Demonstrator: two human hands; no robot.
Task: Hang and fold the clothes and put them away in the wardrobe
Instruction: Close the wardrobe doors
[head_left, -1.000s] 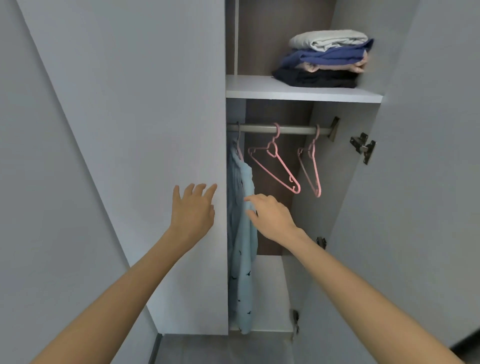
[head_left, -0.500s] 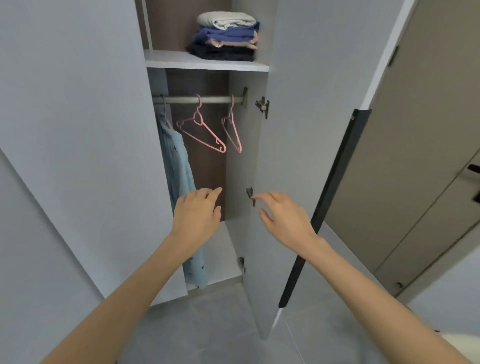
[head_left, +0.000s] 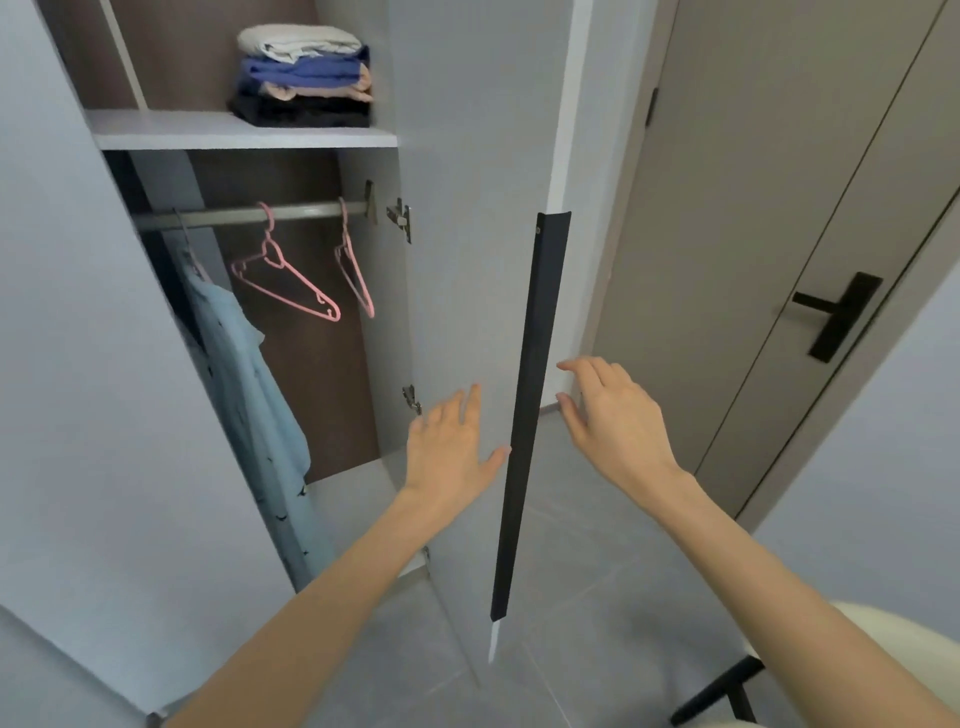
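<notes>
Grey panels fill my feed: the wardrobe (head_left: 234, 136) stands open, and its right door (head_left: 467, 208) swings edge-on toward the camera with a long black handle strip (head_left: 530, 415) running down its edge. The left hand (head_left: 452, 447) is on the inner side of that door, fingers straight and spread, thumb tip just beside the strip. I cannot tell whether the palm actually presses the panel. The right hand (head_left: 618, 426) hovers on the outer side of the same edge, fingers loosely bent and relaxed, gripping nothing. So the strip runs between the two hands.

The clothes are all inside, well apart from both hands. A light blue shirt (head_left: 249, 395) hangs from the rail (head_left: 306, 210) at the left end of the compartment, up and to the left of the left hand. Two pink hangers (head_left: 285, 280) hang bare farther right on the rail. On the shelf above sits a folded stack (head_left: 304, 78), pale on top, then blue, peach and dark.

To the right I see a room door (head_left: 753, 208) with a black lever, and a cream seat (head_left: 872, 618) pokes in at the lower right corner.
</notes>
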